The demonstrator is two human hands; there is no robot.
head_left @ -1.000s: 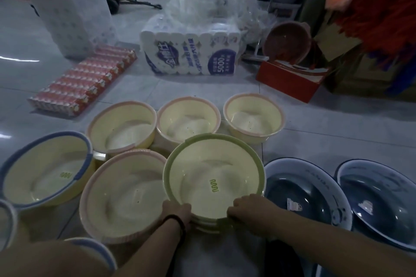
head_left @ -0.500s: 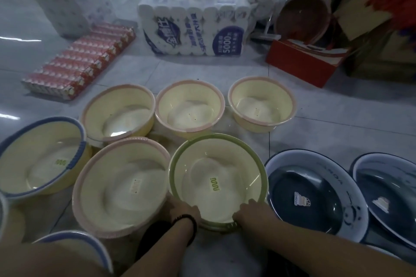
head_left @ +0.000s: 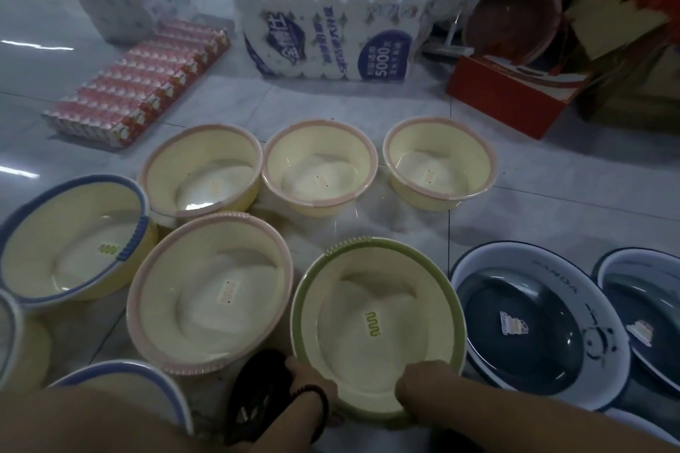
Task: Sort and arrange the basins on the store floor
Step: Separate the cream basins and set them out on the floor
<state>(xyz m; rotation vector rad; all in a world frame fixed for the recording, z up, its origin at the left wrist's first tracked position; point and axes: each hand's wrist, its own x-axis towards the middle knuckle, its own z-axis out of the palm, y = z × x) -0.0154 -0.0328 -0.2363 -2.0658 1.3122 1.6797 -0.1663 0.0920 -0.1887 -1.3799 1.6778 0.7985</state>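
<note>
Both hands clamped on near rim of green-rimmed basin [head_left: 379, 327]: left hand [head_left: 307, 377] at near-left edge, right hand [head_left: 423, 384] at near-right. Basin sits on floor between pink-rimmed basin [head_left: 209, 290] and dark panda basin [head_left: 533, 324], straight ahead of both hands.

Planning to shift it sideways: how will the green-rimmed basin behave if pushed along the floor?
Probably light: the green-rimmed basin looks like empty plastic. It should slide easily on the glossy tiled floor. Wide and low, it seems unlikely to tip.

Glossy smooth plastic — the green-rimmed basin [head_left: 379, 327]; floor tiles [head_left: 552, 195] polished, reflective — tissue pack [head_left: 327, 40] film-wrapped.
</note>
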